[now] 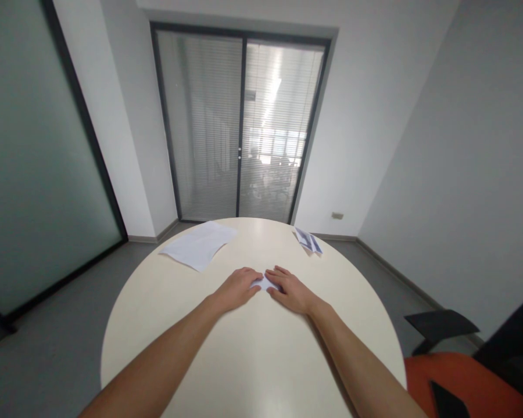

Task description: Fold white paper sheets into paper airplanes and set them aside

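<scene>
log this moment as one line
left hand: on small paper; right hand: on same paper; far left: white sheet; far right: folded paper

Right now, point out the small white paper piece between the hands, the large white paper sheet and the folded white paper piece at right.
Small white paper piece (265, 283): head view, its exposed middle.
Large white paper sheet (200, 244): head view, its middle.
Folded white paper piece (307, 240): head view, its creased middle.

From my remote post I had a round cream table (253, 360) in view, its top faintly shiny. A white sheet (198, 245) lay by its far-left rim, a folded paper (305, 240) by the far-right one. Nearer me, the left hand (239, 288) and right hand (290, 291) partly covered a small paper (265, 283).
</scene>
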